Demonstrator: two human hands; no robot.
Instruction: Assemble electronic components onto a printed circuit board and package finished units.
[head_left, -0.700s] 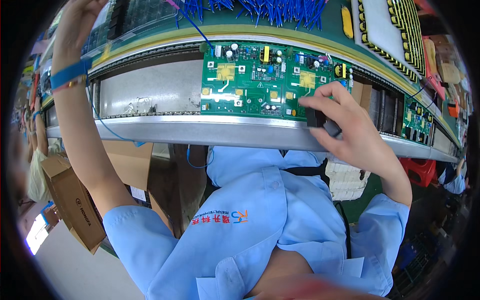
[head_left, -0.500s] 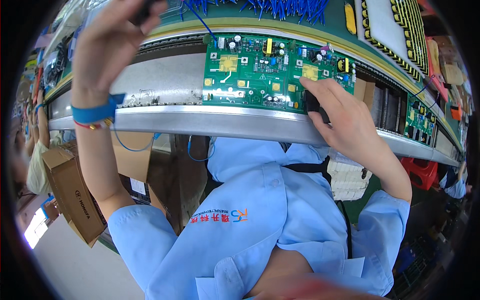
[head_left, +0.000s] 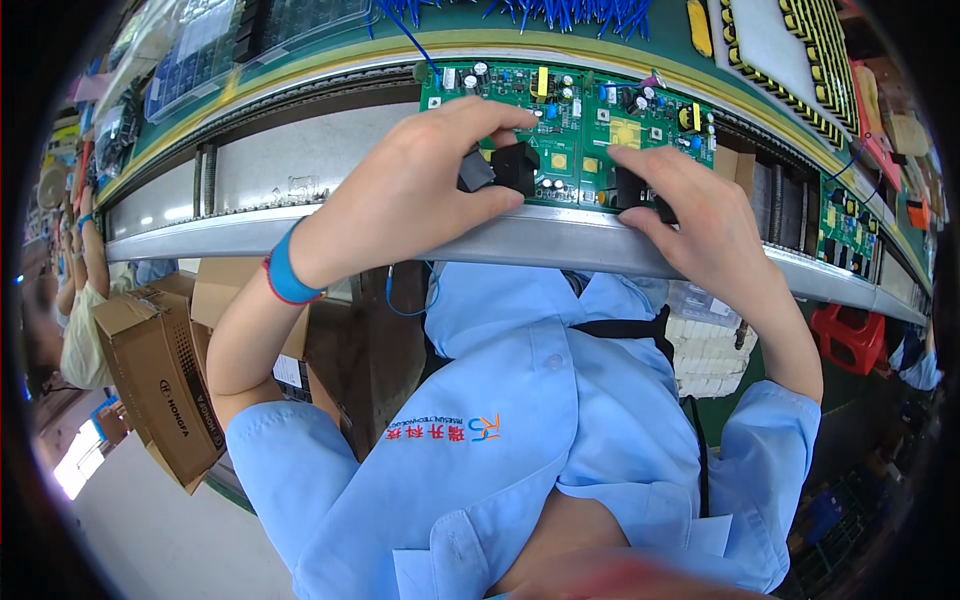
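Note:
A green circuit board [head_left: 592,130], made of two like panels side by side, lies across the rails in front of me. My left hand [head_left: 405,195] is over its left panel, thumb and fingers closed round black block-shaped components [head_left: 515,168]; at least two blocks show there. My right hand [head_left: 705,215] is at the near edge of the right panel. Its thumb and fingertips pinch another black block-shaped component [head_left: 628,188] against the board. The undersides of the blocks are hidden. A blue band [head_left: 290,262] circles my left wrist.
A metal rail [head_left: 580,240] runs along the near side of the board. Beyond are blue wires [head_left: 580,12], a yellow-handled tool [head_left: 699,28], a white tray edged with yellow-and-black components [head_left: 775,65], and a clear plastic tray [head_left: 300,25]. Another circuit board [head_left: 850,225] sits farther right. Cardboard boxes [head_left: 150,370] stand below left.
My left hand has come down from the upper left onto the left panel, bringing black blocks. My right hand stays at the right panel with its block. The view has shifted slightly.

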